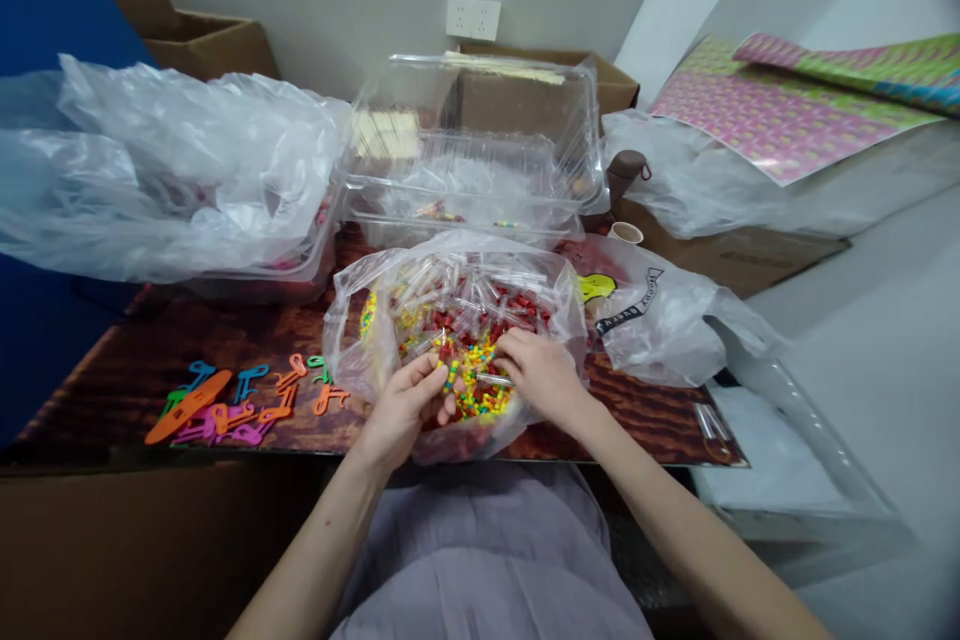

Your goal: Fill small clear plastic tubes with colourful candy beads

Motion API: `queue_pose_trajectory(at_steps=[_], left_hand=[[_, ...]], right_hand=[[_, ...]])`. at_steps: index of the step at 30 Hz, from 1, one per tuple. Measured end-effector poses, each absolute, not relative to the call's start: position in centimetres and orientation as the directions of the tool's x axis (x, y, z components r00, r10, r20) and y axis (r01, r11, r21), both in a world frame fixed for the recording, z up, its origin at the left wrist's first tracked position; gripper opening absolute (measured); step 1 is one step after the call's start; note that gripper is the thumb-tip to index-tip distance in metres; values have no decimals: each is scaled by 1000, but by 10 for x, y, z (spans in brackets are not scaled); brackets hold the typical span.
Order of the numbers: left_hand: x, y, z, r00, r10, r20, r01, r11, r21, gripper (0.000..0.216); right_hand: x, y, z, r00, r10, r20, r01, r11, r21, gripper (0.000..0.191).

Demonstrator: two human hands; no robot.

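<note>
A clear plastic bag (346,325) lies open in front of me, full of small parts. Yellow, orange and green beads (480,402) fill its near side, with red caps (525,305) and clear tubes (427,285) behind them. Between thumb and fingers, my left hand (409,398) grips a small clear tube (451,375) with coloured beads inside and red at its top. My right hand (541,372) reaches into the bag at the beads, fingers pinched together; what they hold is hidden. Another clear tube (493,379) lies on the beads beside the right fingers.
Colourful plastic clips (247,415) lie at the table's left. Behind the bag stands a clear plastic box (480,190); a bag-covered tub (300,270) is at left. A printed plastic bag (660,330), a paper cup (625,233) and several tubes (711,422) are at right.
</note>
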State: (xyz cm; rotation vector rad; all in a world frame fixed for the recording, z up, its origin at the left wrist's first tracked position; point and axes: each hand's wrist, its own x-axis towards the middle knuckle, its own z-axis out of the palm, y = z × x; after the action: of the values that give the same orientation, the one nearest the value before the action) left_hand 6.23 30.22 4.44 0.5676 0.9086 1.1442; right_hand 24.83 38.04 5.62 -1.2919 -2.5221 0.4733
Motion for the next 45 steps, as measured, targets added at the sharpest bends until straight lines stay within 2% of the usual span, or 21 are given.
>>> queue_pose_trajectory(at_steps=[1,3,6,9,12,13,15,17,18,20,22,24,32,35,41,45], left_hand=[[63,300,43,134,938,-321,-540,341,770,35],[66,297,42,139,937,-320,-558,341,757,36],[69,293,42,156,936,-315,-574,345,742,36],[68,292,43,159,939,-304,-605,336,722,35],[66,290,45,147,941,-305,-620,328,713,33],[65,289,46,143,941,-307,-620,326,714,33],[65,289,46,138,941,-308,-618,325,716,32],[66,288,46,144,941,-305,-616,327,717,31],[67,288,46,151,940,-305,-615,331,716,31],[70,288,47,169,937,-305,-611,342,714,31],[72,288,48,178,936,-304,-611,347,712,31],[74,287,50,183,935,-304,-611,350,710,31],[73,285,55,223,928,-299,-601,373,707,28],[73,285,54,239,927,-290,-604,376,703,26],[75,283,53,214,923,-318,-586,382,715,31],[77,285,56,151,929,-339,-550,364,752,33]], right_hand=[[249,378,51,-612,786,86,743,608,-279,12],[246,373,46,-669,739,80,729,674,-119,14],[240,371,46,-697,714,60,714,699,-28,15],[239,372,49,-706,708,35,708,706,-13,16],[244,374,53,-670,738,75,730,674,-117,16],[246,374,55,-634,766,102,742,640,-200,14],[249,374,61,-514,846,140,719,514,-468,9],[247,371,67,-392,914,107,530,319,-786,12],[244,369,70,-359,931,58,387,205,-899,18],[236,363,74,-358,932,-54,128,-9,-992,26],[227,357,76,-376,915,-147,-11,-163,-987,24],[220,353,76,-369,907,-203,-77,-247,-966,23],[218,354,73,-447,831,-333,-180,-448,-876,27],[219,354,72,-454,824,-340,-168,-454,-875,28],[222,357,71,-434,868,-241,-65,-297,-952,22],[223,361,68,-495,830,-256,-83,-339,-937,22]])
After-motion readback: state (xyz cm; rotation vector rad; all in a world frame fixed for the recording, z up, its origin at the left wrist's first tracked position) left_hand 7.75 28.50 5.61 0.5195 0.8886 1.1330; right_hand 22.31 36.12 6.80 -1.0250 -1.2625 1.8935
